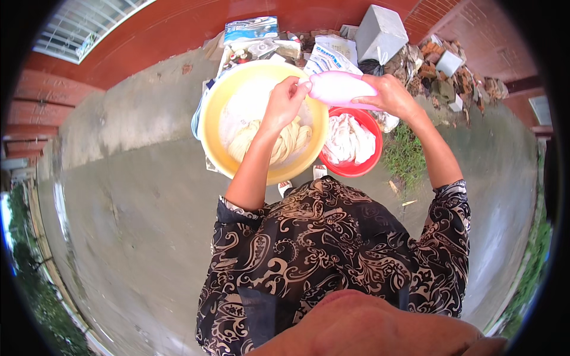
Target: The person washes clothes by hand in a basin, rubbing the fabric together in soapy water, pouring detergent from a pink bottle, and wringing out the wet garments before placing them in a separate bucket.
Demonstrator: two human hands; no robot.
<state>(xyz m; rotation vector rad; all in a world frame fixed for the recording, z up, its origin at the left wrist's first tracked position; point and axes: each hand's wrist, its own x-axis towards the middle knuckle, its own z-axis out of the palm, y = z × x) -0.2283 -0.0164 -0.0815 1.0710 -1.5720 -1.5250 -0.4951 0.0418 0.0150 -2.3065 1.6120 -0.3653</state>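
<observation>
A pink plastic bottle (pixel 338 89) lies nearly level in the air, its neck end towards the left. Around its wide base end is my right hand (pixel 389 95). My left hand (pixel 282 104) pinches the white cap (pixel 304 83) at the neck; whether the cap is loose cannot be seen. Below my left hand is a large yellow basin (pixel 211 144) holding whitish, sudsy water (pixel 242 100) and a twisted cream cloth (pixel 289 140). Partly under the bottle stands a smaller red basin (pixel 377 153) with crumpled white cloth (pixel 349 140) in it.
Behind the basins sit a blue-and-white package (pixel 251 29), a printed white sack (pixel 331 58) and a grey block (pixel 382 33). Broken bricks (pixel 438 66) are heaped at the right. Grass (pixel 404 153) grows beside the red basin. Wet concrete (pixel 133 213) surrounds me.
</observation>
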